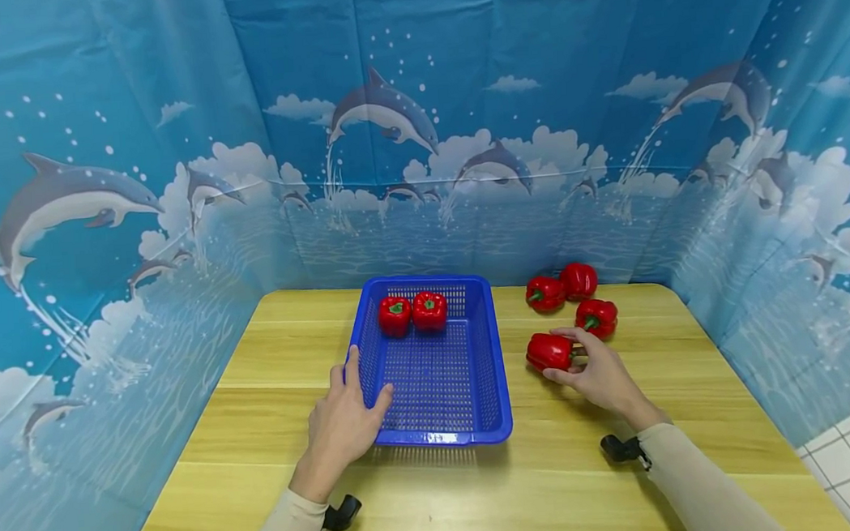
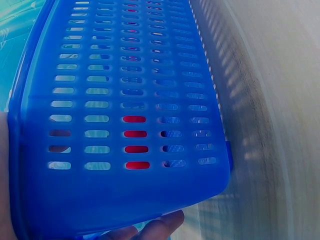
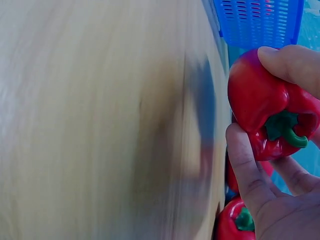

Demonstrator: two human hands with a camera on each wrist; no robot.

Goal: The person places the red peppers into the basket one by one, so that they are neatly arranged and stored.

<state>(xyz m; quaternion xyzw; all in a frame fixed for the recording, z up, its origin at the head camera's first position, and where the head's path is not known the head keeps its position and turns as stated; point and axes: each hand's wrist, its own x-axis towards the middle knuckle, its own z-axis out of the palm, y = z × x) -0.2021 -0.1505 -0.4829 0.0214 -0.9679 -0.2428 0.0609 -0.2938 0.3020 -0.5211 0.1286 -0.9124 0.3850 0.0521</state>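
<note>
A blue plastic basket (image 1: 505, 407) with perforated walls stands on the table, and two red bell peppers (image 1: 429, 311) sit side by side at its far end. My left hand (image 1: 344, 423) grips the basket's left rim, thumb over the inside and fingers along the outer side. In the left wrist view, fingertips (image 2: 170, 224) show past the corner of the basket's wall (image 2: 120, 195). To the right of the basket, my right hand (image 1: 598, 373) holds another red bell pepper (image 3: 255, 95) between thumb and fingers. Its green stem faces the palm.
Three more red bell peppers stand close together at the table's back right, the nearest pepper (image 1: 596, 317) just beyond my right hand. A blue dolphin-print curtain (image 1: 422, 217) encloses the back and sides of the wooden table (image 1: 261, 446).
</note>
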